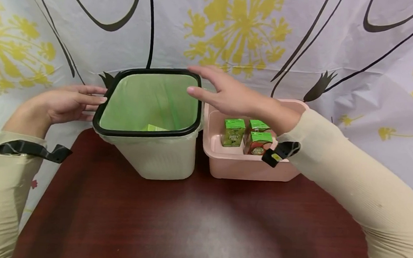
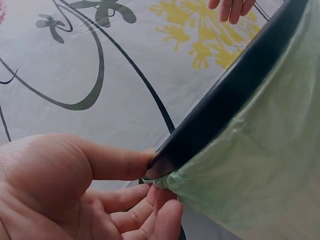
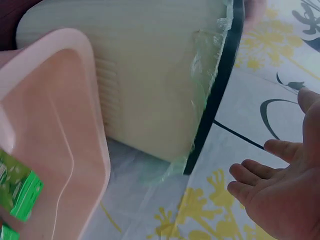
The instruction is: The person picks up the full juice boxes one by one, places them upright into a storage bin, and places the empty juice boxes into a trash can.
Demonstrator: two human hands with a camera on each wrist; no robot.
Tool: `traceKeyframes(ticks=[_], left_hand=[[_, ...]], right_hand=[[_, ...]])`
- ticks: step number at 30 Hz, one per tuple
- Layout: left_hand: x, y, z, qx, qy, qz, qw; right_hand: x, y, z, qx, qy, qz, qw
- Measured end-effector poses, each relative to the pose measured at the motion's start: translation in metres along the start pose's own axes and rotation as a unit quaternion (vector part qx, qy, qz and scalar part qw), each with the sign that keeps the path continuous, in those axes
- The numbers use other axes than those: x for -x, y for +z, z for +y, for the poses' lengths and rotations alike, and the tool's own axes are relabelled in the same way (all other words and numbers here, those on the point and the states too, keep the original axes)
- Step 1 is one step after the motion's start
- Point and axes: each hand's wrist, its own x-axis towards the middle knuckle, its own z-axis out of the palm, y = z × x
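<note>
A whitish trash can (image 1: 160, 157) with a black rim (image 1: 145, 134) stands on the table, lined with a thin green plastic bag (image 1: 140, 95). At its left side my left hand (image 1: 68, 102) pinches the rim, thumb on the black ring and fingers under it against the bag's gathered edge (image 2: 167, 181). My right hand (image 1: 224, 92) is held over the can's right rear corner, fingers extended and holding nothing; in the right wrist view the hand (image 3: 290, 185) is apart from the rim. Inside the can, a light green object (image 1: 154, 128) shows partly above the near rim.
Right beside the can stands a pink basin (image 1: 254, 169) holding several small drink cartons, among them a green carton (image 1: 233, 133) and a red-and-green carton (image 1: 259, 144). A patterned cloth (image 1: 171, 21) hangs behind. The dark red-brown table (image 1: 184, 224) extends in front.
</note>
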Motion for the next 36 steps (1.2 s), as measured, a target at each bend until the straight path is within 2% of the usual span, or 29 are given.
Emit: traceKeyframes(ticks=[7,15,22,26,29,32,34,36], left_hand=[[0.007,0.002,-0.007,0.025,-0.005,0.019,0.9995],[0.011,0.007,-0.014,-0.042,0.025,0.057,0.9972],[0.020,0.009,-0.021,-0.114,0.070,0.081,0.9878],[0.037,0.013,-0.032,-0.153,0.099,0.117,0.9763],[0.054,0.017,-0.044,-0.204,0.094,0.132,0.9653],[0.068,0.025,-0.060,-0.248,0.088,0.133,0.9556],[0.075,0.032,-0.073,-0.283,0.094,0.139,0.9443],[0.078,0.042,-0.087,-0.305,0.112,0.159,0.9324]], right_hand=[[0.042,-0.009,0.012,0.030,-0.008,-0.001,0.9995],[0.097,-0.015,0.032,0.058,-0.011,0.005,0.9982],[0.144,-0.025,0.047,0.075,-0.017,0.033,0.9965],[0.175,-0.027,0.057,0.087,-0.010,0.055,0.9946],[0.196,-0.024,0.066,0.105,-0.001,0.076,0.9916],[0.214,-0.017,0.073,0.125,0.017,0.090,0.9879],[0.227,-0.012,0.078,0.135,0.025,0.097,0.9858],[0.241,-0.008,0.082,0.145,0.037,0.106,0.9831]])
